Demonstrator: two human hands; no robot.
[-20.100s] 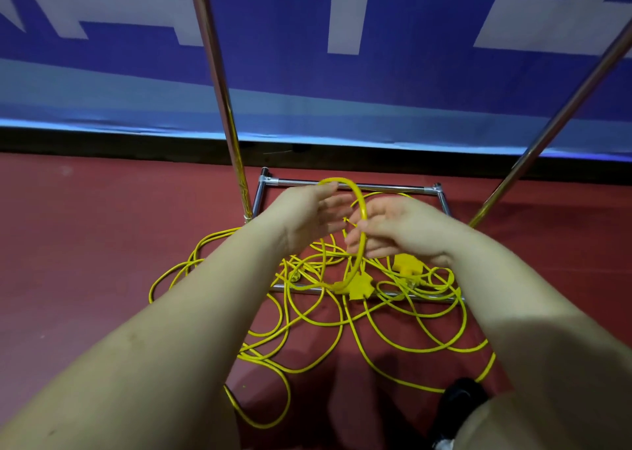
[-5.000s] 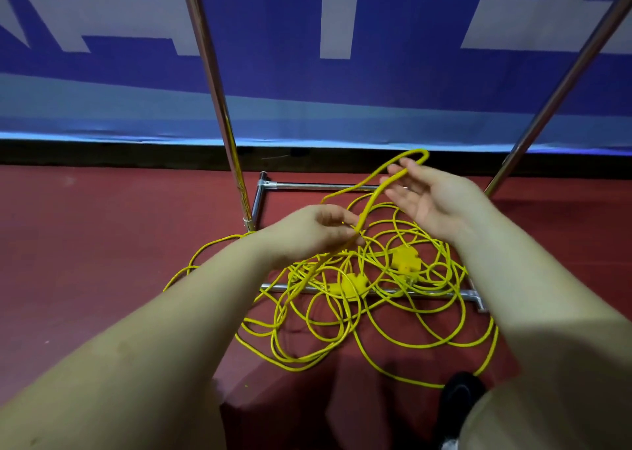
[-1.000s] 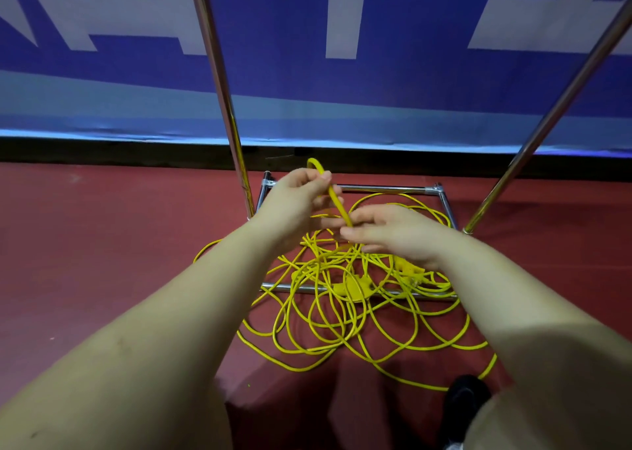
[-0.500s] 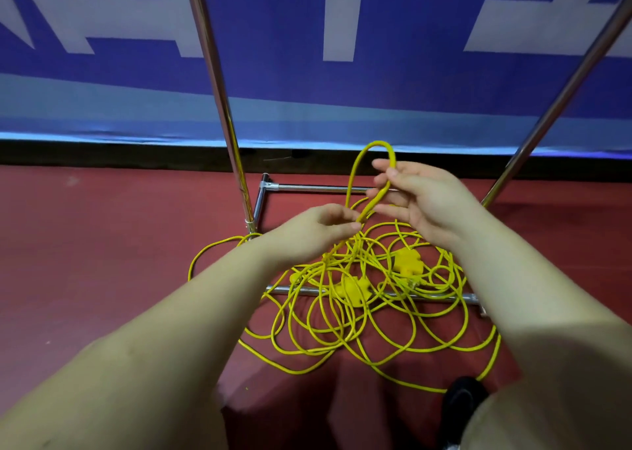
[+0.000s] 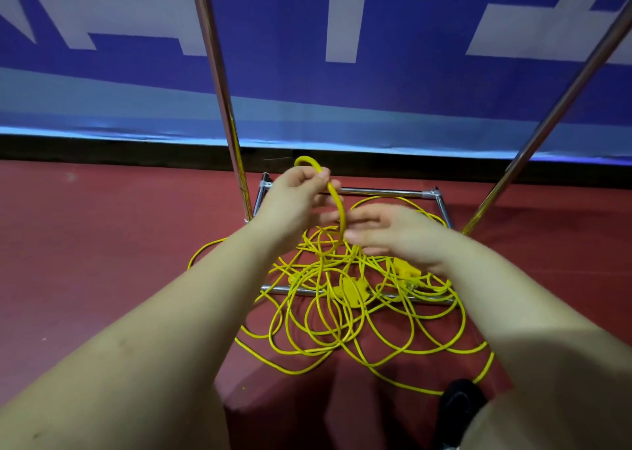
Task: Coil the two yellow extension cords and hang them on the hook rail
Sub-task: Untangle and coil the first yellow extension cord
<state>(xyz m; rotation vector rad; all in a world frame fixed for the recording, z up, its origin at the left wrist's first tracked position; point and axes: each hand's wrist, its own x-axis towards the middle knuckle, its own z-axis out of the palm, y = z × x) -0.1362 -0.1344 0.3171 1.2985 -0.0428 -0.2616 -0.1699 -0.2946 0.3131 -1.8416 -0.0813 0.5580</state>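
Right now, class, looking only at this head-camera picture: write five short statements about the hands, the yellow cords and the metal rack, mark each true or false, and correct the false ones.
1. The left hand grips a raised loop of yellow cord. True.
2. The right hand is curled in a tight fist round a plug. False: its fingers are stretched out beside the loop.
3. Most of the cord lies neatly coiled on a hook. False: the tangled pile is spread on the red floor.
4. Cord crosses the near bar of the rack base. True.
5. Two chrome poles rise from the base. True.
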